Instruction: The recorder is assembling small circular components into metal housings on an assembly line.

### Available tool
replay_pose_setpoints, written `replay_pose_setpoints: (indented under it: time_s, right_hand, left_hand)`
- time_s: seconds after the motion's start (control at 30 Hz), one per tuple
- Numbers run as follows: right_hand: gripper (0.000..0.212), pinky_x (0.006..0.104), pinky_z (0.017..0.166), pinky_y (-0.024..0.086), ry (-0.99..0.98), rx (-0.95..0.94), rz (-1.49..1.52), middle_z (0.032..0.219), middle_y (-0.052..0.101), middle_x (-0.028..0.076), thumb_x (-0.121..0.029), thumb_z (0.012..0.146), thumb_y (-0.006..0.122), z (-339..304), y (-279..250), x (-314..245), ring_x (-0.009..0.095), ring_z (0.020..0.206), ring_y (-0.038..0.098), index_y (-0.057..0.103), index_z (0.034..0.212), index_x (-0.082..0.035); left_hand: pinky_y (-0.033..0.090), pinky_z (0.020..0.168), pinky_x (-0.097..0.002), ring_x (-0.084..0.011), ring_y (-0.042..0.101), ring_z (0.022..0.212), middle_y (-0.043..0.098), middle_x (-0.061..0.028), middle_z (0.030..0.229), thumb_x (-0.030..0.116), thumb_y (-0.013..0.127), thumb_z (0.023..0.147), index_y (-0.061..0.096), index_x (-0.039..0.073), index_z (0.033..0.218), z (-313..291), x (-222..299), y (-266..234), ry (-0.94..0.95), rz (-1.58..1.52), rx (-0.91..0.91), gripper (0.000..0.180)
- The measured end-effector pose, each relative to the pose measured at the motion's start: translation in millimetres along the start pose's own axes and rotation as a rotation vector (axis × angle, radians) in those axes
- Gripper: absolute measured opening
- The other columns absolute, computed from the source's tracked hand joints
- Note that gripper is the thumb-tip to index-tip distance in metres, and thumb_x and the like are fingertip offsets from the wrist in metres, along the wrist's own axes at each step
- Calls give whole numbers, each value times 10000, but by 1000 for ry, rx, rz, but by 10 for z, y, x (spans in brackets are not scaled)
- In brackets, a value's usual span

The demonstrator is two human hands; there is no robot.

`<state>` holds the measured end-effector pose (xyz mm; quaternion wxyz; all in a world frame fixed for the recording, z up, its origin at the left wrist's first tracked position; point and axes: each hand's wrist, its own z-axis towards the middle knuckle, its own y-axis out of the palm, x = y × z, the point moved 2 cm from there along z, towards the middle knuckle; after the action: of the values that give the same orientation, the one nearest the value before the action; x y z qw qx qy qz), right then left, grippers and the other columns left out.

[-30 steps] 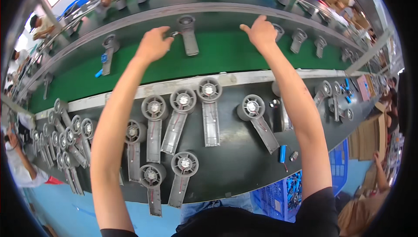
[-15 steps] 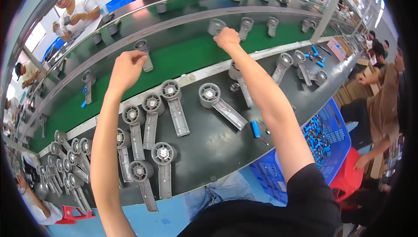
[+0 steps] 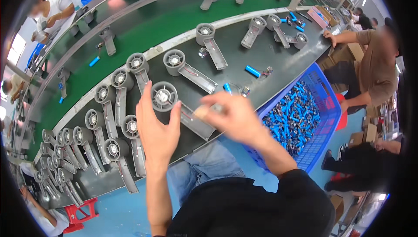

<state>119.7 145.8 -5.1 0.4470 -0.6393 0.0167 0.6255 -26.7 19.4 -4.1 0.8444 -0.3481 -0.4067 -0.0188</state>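
Note:
A grey handheld fan shell [image 3: 164, 96] lies in front of me, its round fan head between the thumb and fingers of my left hand [image 3: 156, 137]. Its open, trough-like handle [image 3: 196, 126] points to the lower right, with a thin red wire near the head. Over that handle is my right hand [image 3: 235, 117], fingers curled; motion smears them, and what they may hold is unclear. Just beyond it lie a blue cylindrical battery [image 3: 227, 88] with wires and another blue battery [image 3: 252, 71] wired to a small board.
More fan shells crowd the dark worktop [image 3: 244, 91] on the left and stand along its far side. Beyond runs a green conveyor belt [image 3: 143, 36] carrying others. A blue basket [image 3: 324, 128] full of batteries is at right. Co-workers are around the line.
My right hand has come back from a fan shell at the belt to the worktop. My left hand has moved nearer, round a fan head. The view has shifted.

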Motion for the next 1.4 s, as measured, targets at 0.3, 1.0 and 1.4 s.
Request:
replay_pose_setpoints:
  time_s: [0.3, 1.0, 1.4]
  right_hand:
    - [384, 329, 723, 505, 410, 435, -526, 892, 678, 112, -301, 931, 665, -48, -1295, 1324, 208, 743, 630, 672, 1149, 15]
    - [261, 206, 607, 476, -101, -147, 510, 938, 681, 89, 34, 868, 671, -109, 265, -37, 97, 718, 623, 716, 1123, 3]
    - [172, 216, 522, 283, -112, -76, 280, 824, 518, -1, -37, 798, 779, 7, 561, 206, 41, 592, 379, 751, 968, -35]
  left_hand:
    - [410, 1062, -427, -377, 506, 1267, 503, -225, 1383, 155, 681, 871, 403, 40, 1474, -308, -176, 248, -73, -145, -164, 674]
    - [524, 872, -317, -199, 679, 1021, 717, -135, 1104, 12, 685, 876, 669, 2, 1220, -590, -7, -226, -288, -755, -183, 344]
    - [492, 627, -309, -175, 551, 709, 546, -90, 864, -54, 572, 915, 650, 7, 1163, -578, -206, -220, -60, -346, -146, 267]
